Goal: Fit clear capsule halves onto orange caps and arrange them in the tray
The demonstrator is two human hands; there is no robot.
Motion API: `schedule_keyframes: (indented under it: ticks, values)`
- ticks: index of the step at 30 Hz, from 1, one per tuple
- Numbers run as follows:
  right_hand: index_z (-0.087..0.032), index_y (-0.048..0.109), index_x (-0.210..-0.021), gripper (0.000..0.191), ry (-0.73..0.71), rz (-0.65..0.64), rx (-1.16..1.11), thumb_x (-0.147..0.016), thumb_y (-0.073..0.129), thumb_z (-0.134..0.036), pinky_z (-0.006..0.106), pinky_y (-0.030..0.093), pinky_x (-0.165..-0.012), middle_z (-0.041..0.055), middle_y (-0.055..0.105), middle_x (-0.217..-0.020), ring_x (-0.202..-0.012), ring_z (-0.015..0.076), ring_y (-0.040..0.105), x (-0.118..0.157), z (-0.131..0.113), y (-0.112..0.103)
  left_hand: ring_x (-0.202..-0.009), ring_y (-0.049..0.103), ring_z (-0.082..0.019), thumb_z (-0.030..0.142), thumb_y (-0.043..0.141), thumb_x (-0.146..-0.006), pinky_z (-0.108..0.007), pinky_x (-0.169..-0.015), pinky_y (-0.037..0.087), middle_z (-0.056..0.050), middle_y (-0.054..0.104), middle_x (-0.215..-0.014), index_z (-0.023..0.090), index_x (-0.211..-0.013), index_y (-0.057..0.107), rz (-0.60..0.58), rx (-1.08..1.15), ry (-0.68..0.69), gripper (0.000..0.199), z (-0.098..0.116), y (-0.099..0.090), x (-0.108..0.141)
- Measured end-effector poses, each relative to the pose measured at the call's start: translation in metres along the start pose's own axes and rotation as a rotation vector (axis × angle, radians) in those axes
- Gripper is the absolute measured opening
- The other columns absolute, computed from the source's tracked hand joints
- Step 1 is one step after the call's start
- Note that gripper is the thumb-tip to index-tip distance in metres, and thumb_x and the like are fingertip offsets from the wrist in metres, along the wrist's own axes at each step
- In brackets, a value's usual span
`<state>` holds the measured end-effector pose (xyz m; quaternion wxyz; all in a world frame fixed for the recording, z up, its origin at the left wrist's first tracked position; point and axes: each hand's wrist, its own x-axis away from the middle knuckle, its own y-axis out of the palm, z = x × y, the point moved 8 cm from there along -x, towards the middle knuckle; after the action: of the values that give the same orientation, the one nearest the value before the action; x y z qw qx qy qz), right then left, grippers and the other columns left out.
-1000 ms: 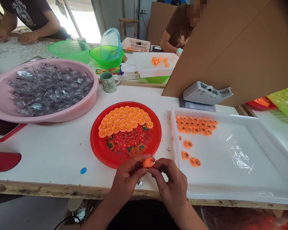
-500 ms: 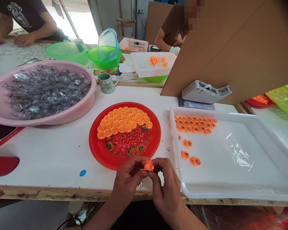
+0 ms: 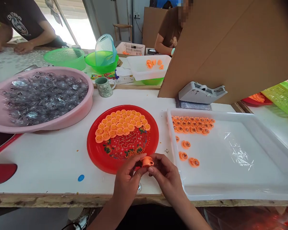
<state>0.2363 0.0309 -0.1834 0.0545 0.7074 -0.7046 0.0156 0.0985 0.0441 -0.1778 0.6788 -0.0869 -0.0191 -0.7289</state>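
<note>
Between the fingertips of my left hand point(image 3: 129, 175) and my right hand point(image 3: 166, 174) is a small orange toy teacup point(image 3: 147, 161), its little handle towards the right. Both hands are closed in a pinch on it, over the near edge of a round red tray point(image 3: 98, 161). Several orange pieces with round tops point(image 3: 120, 125) fill the far part of that tray in close rows. To the right, a white plastic tray point(image 3: 220, 153) holds orange toy cups point(image 3: 193, 124) with dark printed tops, some in rows and a few loose. A small clear shiny piece point(image 3: 139, 187) lies partly behind my left hand.
A pink basin point(image 3: 86, 110) full of clear plastic pieces stands on the left. Behind are a green mug point(image 3: 104, 87), green baskets point(image 3: 102, 62), a tape dispenser point(image 3: 199, 92) and a leaning cardboard sheet point(image 3: 220, 54). A blue disc point(image 3: 81, 178) lies near the front edge. Two people sit beyond.
The teacup has turned in my fingers, so its handle now shows on the right. My right fingers have shifted their hold. The whole view has moved slightly.
</note>
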Motion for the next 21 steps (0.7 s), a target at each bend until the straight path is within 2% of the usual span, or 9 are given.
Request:
schedule_keyframes:
  ticks: [4, 6, 9, 11, 14, 16, 21]
  values:
    - [-0.021, 0.064, -0.101, 0.018, -0.082, 0.021, 0.07, -0.086, 0.066, -0.029, 0.027, 0.053, -0.066, 0.0016, 0.067, -0.082, -0.072, 0.015, 0.063, 0.006, -0.006, -0.002, -0.099, 0.065, -0.019, 0.017, 0.062, -0.085, -0.028, -0.088, 0.052, -0.003, 0.07, -0.108, 0.027, -0.111, 0.067, 0.024, -0.161, 0.289, 0.028, 0.017, 0.001, 0.007]
    - [-0.022, 0.064, -0.103, 0.017, -0.075, 0.03, 0.014, -0.087, 0.064, -0.027, 0.026, 0.054, -0.067, 0.0012, 0.068, -0.082, -0.072, 0.0145, 0.064, 0.008, -0.005, -0.001, -0.103, 0.064, -0.019, 0.017, 0.061, -0.086, -0.028, -0.089, 0.051, -0.003, 0.069, -0.109, 0.028, -0.115, 0.064, 0.015, -0.149, 0.294, 0.03, 0.017, 0.004, 0.011]
    - [-0.024, 0.062, -0.105, 0.017, -0.025, -0.014, -0.204, -0.089, 0.063, -0.027, 0.027, 0.055, -0.068, 0.0009, 0.069, -0.083, -0.071, 0.014, 0.065, 0.009, 0.002, 0.006, -0.1, 0.065, -0.02, 0.02, 0.062, -0.086, -0.029, -0.086, 0.053, -0.004, 0.069, -0.108, 0.026, -0.112, 0.064, 0.019, -0.165, 0.232, 0.027, 0.017, 0.004, 0.013]
    - [-0.024, 0.062, -0.107, 0.017, 0.014, -0.075, -0.321, -0.09, 0.061, -0.029, 0.028, 0.055, -0.068, 0.0019, 0.069, -0.087, -0.071, 0.0142, 0.065, 0.009, 0.006, 0.013, -0.098, 0.065, -0.02, 0.017, 0.061, -0.086, -0.029, -0.084, 0.053, -0.004, 0.069, -0.106, 0.025, -0.111, 0.066, 0.056, -0.242, 0.289, 0.026, 0.026, 0.002, 0.015]
    - [-0.025, 0.061, -0.113, 0.024, 0.018, -0.08, -0.304, -0.09, 0.062, -0.03, 0.03, 0.055, -0.072, 0.0028, 0.068, -0.093, -0.075, 0.0143, 0.064, 0.007, 0.009, 0.013, -0.096, 0.063, -0.019, 0.01, 0.056, -0.086, -0.027, -0.083, 0.052, -0.005, 0.067, -0.104, 0.026, -0.117, 0.064, 0.094, -0.412, 0.488, 0.035, 0.048, 0.001, 0.021]
    - [-0.026, 0.062, -0.112, 0.025, 0.005, -0.077, -0.279, -0.087, 0.066, -0.028, 0.029, 0.054, -0.074, 0.002, 0.068, -0.092, -0.076, 0.0139, 0.063, 0.006, 0.007, 0.011, -0.096, 0.063, -0.018, 0.007, 0.053, -0.087, -0.026, -0.082, 0.052, -0.006, 0.066, -0.104, 0.027, -0.121, 0.062, 0.091, -0.493, 0.567, 0.04, 0.056, 0.003, 0.024]
    - [-0.024, 0.064, -0.102, 0.019, 0.022, -0.105, -0.361, -0.085, 0.068, -0.032, 0.029, 0.055, -0.071, 0.0009, 0.069, -0.083, -0.072, 0.0147, 0.064, 0.005, 0.005, 0.011, -0.096, 0.065, -0.018, 0.009, 0.059, -0.084, -0.024, -0.083, 0.053, -0.004, 0.068, -0.104, 0.026, -0.116, 0.062, 0.074, -0.471, 0.516, 0.037, 0.051, 0.002, 0.022]
